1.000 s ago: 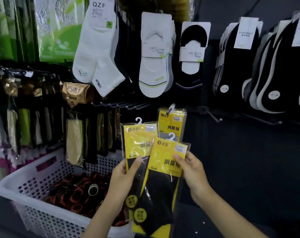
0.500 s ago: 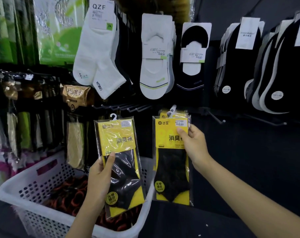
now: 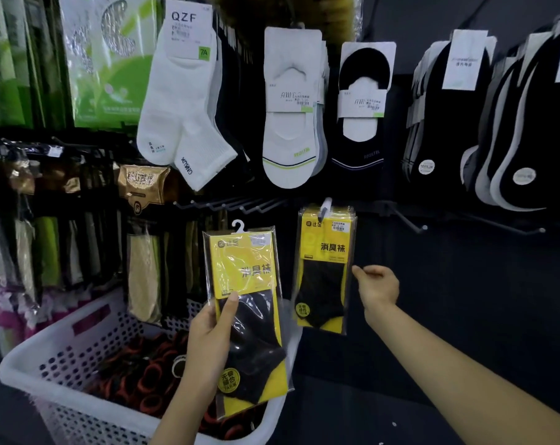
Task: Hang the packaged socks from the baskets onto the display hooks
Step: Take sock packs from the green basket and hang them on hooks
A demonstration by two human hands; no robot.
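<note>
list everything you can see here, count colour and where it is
yellow-and-black sock pack in clear plastic: one, in the left hand
hung yellow-and-black sock packs: stack, count unclear, centre hook
white perforated plastic basket: one, lower left
red-and-black items: many, in the basket
white ankle socks with QZF label: one pair in front, upper left
white low-cut socks on card: stack, upper centre
black low-cut socks on card: one showing, right of those
black socks with white tags: several stacks, upper right
bare black metal hooks: several, middle row
gold packet: one, left
left hand: holds the pack's lower half
right hand: empty, beside the hung packs
</note>
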